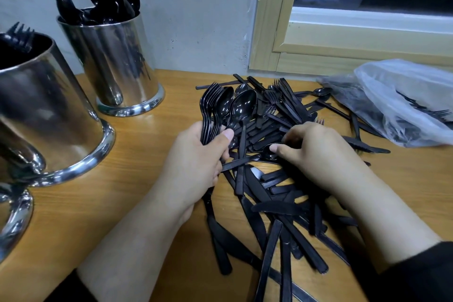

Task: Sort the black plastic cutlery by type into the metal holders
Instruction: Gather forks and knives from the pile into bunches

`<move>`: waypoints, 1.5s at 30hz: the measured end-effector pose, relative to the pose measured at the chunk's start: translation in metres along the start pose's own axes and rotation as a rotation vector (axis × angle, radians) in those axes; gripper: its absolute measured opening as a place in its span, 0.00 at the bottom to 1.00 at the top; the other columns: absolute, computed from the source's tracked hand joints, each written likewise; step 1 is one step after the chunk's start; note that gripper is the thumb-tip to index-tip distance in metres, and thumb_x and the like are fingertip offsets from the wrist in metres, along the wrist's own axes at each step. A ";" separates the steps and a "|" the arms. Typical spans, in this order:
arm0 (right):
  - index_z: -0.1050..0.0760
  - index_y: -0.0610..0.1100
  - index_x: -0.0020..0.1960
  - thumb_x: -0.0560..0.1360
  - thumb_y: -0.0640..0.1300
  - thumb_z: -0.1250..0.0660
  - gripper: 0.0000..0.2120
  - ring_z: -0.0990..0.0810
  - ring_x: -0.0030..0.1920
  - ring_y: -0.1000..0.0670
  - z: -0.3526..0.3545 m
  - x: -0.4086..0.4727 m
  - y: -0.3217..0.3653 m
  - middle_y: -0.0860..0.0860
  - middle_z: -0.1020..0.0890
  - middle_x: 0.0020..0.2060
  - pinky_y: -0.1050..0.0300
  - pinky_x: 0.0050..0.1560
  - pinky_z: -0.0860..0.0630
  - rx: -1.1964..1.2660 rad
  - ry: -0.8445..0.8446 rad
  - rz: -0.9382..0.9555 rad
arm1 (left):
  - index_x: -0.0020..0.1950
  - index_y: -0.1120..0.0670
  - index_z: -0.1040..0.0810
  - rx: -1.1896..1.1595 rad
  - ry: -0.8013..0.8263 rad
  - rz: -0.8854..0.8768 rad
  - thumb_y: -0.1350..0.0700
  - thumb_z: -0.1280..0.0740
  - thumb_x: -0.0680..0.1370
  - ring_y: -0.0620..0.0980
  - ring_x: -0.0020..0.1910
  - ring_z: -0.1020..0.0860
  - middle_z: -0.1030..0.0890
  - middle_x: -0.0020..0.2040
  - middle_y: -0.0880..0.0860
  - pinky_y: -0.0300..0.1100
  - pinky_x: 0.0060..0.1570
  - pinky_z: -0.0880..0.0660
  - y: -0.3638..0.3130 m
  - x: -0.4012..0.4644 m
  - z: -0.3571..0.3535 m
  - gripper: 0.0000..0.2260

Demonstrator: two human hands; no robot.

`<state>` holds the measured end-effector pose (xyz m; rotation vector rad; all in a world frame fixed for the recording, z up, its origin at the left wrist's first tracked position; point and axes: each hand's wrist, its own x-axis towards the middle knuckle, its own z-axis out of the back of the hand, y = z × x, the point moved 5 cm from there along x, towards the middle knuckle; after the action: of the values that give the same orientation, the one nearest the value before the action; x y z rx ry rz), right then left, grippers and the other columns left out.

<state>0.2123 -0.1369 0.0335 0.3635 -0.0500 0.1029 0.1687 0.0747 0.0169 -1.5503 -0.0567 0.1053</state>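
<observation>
A person's left hand (198,154) grips an upright bundle of black plastic forks and spoons (221,110), thumb pressed across the handles, tines and bowls fanning above the fist, while the right hand (316,152) reaches into a loose pile of black cutlery (274,179) on the wooden table (127,198), its fingers curled down among the pieces and its thumb tip touching the bowl of a spoon (269,153); whether that hand actually holds anything cannot be told. The pile, a tangle of knives, forks and spoons, spreads from the wall's foot down toward the near edge of the table, between and under both forearms. At left stand the shiny metal holders: one at the back by the wall (110,61) filled with spoons standing bowl-up, a nearer, larger one (49,115) with fork tines showing at its rim, and part of a third (12,218) cut off by the frame's left edge. To the right, below a wood-framed window (355,39), lies a crumpled clear plastic bag (402,100) with more black forks visible inside, just beside the pile
</observation>
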 end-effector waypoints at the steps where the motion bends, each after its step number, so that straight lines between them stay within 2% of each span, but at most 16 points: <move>1: 0.19 0.51 0.52 0.75 0.62 0.30 0.16 0.20 0.50 0.48 -0.001 0.001 0.001 0.54 0.21 0.45 0.47 0.56 0.24 -0.009 0.010 0.008 | 0.53 0.56 0.21 0.000 -0.005 -0.005 0.53 0.33 0.83 0.46 0.27 0.33 0.24 0.35 0.50 0.37 0.23 0.36 -0.001 0.000 0.000 0.06; 5: 0.22 0.52 0.46 0.76 0.56 0.30 0.08 0.23 0.48 0.50 -0.001 0.003 0.002 0.56 0.23 0.44 0.49 0.54 0.26 0.022 -0.029 0.071 | 0.52 0.53 0.21 0.006 -0.048 -0.028 0.53 0.33 0.83 0.47 0.28 0.30 0.23 0.34 0.49 0.39 0.24 0.33 -0.004 0.000 0.003 0.04; 9: 0.23 0.51 0.47 0.79 0.47 0.31 0.02 0.25 0.46 0.62 0.012 -0.001 0.005 0.61 0.22 0.42 0.72 0.43 0.33 0.187 -0.174 0.222 | 0.49 0.51 0.21 0.149 -0.149 -0.150 0.53 0.33 0.83 0.46 0.32 0.22 0.20 0.34 0.49 0.39 0.33 0.23 -0.010 0.002 0.010 0.04; 11: 0.23 0.51 0.49 0.80 0.44 0.32 0.03 0.26 0.46 0.66 0.020 -0.007 0.011 0.66 0.23 0.41 0.75 0.42 0.34 0.251 -0.235 0.314 | 0.47 0.49 0.21 0.324 -0.219 -0.253 0.51 0.34 0.83 0.46 0.36 0.20 0.18 0.37 0.49 0.39 0.39 0.22 -0.015 0.002 0.016 0.06; 14: 0.22 0.51 0.52 0.80 0.43 0.32 0.04 0.24 0.44 0.65 0.022 -0.015 0.022 0.68 0.22 0.42 0.74 0.43 0.33 0.352 -0.297 0.423 | 0.48 0.46 0.22 0.395 -0.187 -0.283 0.50 0.34 0.83 0.45 0.41 0.18 0.17 0.39 0.48 0.45 0.45 0.20 -0.016 0.001 0.015 0.05; 18: 0.23 0.52 0.55 0.79 0.45 0.30 0.05 0.24 0.42 0.61 0.020 -0.017 0.026 0.63 0.21 0.41 0.70 0.43 0.31 0.455 -0.378 0.421 | 0.51 0.45 0.22 0.323 0.047 -0.185 0.51 0.34 0.83 0.48 0.32 0.18 0.17 0.36 0.51 0.45 0.33 0.20 -0.011 -0.003 -0.001 0.03; 20: 0.27 0.55 0.57 0.78 0.48 0.29 0.10 0.24 0.39 0.56 0.020 -0.015 0.023 0.57 0.21 0.39 0.65 0.41 0.30 0.523 -0.409 0.376 | 0.51 0.46 0.22 0.296 0.114 -0.164 0.52 0.34 0.84 0.49 0.27 0.23 0.17 0.34 0.50 0.41 0.27 0.26 -0.012 -0.005 -0.006 0.03; 23: 0.28 0.55 0.64 0.77 0.48 0.28 0.17 0.25 0.37 0.55 0.020 -0.014 0.021 0.54 0.22 0.37 0.66 0.41 0.31 0.587 -0.425 0.336 | 0.52 0.50 0.21 0.167 0.183 -0.092 0.52 0.34 0.84 0.50 0.28 0.29 0.17 0.37 0.51 0.38 0.25 0.33 -0.010 -0.007 -0.010 0.04; 26: 0.22 0.55 0.61 0.79 0.48 0.30 0.11 0.21 0.44 0.59 0.015 -0.012 0.020 0.59 0.19 0.41 0.61 0.47 0.25 0.580 -0.379 0.327 | 0.51 0.55 0.22 0.072 0.282 -0.017 0.51 0.34 0.84 0.50 0.27 0.32 0.18 0.39 0.53 0.38 0.24 0.36 -0.005 -0.010 -0.016 0.08; 28: 0.21 0.55 0.55 0.79 0.47 0.31 0.05 0.19 0.46 0.54 0.009 -0.010 0.019 0.57 0.18 0.43 0.51 0.51 0.22 0.657 -0.317 0.297 | 0.49 0.56 0.23 0.010 0.322 0.018 0.52 0.34 0.84 0.49 0.27 0.33 0.19 0.40 0.55 0.37 0.23 0.37 -0.004 -0.010 -0.018 0.09; 30: 0.21 0.54 0.52 0.80 0.46 0.32 0.03 0.19 0.42 0.47 0.006 -0.008 0.019 0.52 0.18 0.41 0.44 0.48 0.21 0.733 -0.262 0.280 | 0.50 0.56 0.23 -0.031 0.335 0.040 0.52 0.34 0.84 0.48 0.26 0.33 0.18 0.41 0.56 0.37 0.22 0.38 -0.003 -0.010 -0.018 0.08; 35: 0.21 0.55 0.55 0.81 0.45 0.32 0.06 0.21 0.38 0.48 0.008 -0.012 0.024 0.53 0.20 0.36 0.48 0.42 0.22 0.790 -0.268 0.299 | 0.55 0.58 0.23 -0.088 0.368 0.093 0.52 0.34 0.84 0.47 0.26 0.33 0.18 0.41 0.56 0.35 0.20 0.40 -0.002 -0.010 -0.018 0.09; 37: 0.21 0.54 0.59 0.81 0.44 0.33 0.09 0.22 0.36 0.55 0.010 -0.013 0.026 0.59 0.21 0.34 0.57 0.41 0.25 0.793 -0.281 0.310 | 0.59 0.59 0.24 -0.166 0.405 0.151 0.51 0.34 0.83 0.46 0.25 0.34 0.19 0.41 0.57 0.35 0.19 0.41 -0.001 -0.012 -0.019 0.12; 39: 0.21 0.53 0.63 0.81 0.44 0.34 0.11 0.23 0.37 0.60 0.011 -0.015 0.027 0.64 0.21 0.35 0.63 0.42 0.27 0.805 -0.295 0.307 | 0.61 0.61 0.26 -0.214 0.428 0.190 0.50 0.34 0.83 0.45 0.24 0.34 0.19 0.41 0.57 0.34 0.19 0.42 -0.001 -0.013 -0.020 0.15; 42: 0.22 0.55 0.66 0.82 0.47 0.35 0.14 0.22 0.39 0.58 0.010 -0.016 0.028 0.63 0.20 0.37 0.61 0.45 0.26 0.786 -0.309 0.294 | 0.58 0.58 0.26 -0.233 0.424 0.217 0.45 0.34 0.81 0.44 0.23 0.35 0.19 0.40 0.57 0.34 0.19 0.43 -0.001 -0.014 -0.021 0.17; 45: 0.24 0.55 0.69 0.82 0.49 0.36 0.16 0.22 0.42 0.63 0.008 -0.015 0.029 0.69 0.21 0.38 0.66 0.48 0.29 0.747 -0.308 0.278 | 0.57 0.57 0.25 -0.250 0.384 0.246 0.41 0.38 0.81 0.45 0.23 0.37 0.19 0.39 0.58 0.35 0.19 0.44 -0.001 -0.014 -0.021 0.19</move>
<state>0.1944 -0.1143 0.0497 1.1178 -0.3728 0.3431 0.1573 0.0529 0.0177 -1.7980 0.4399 -0.0080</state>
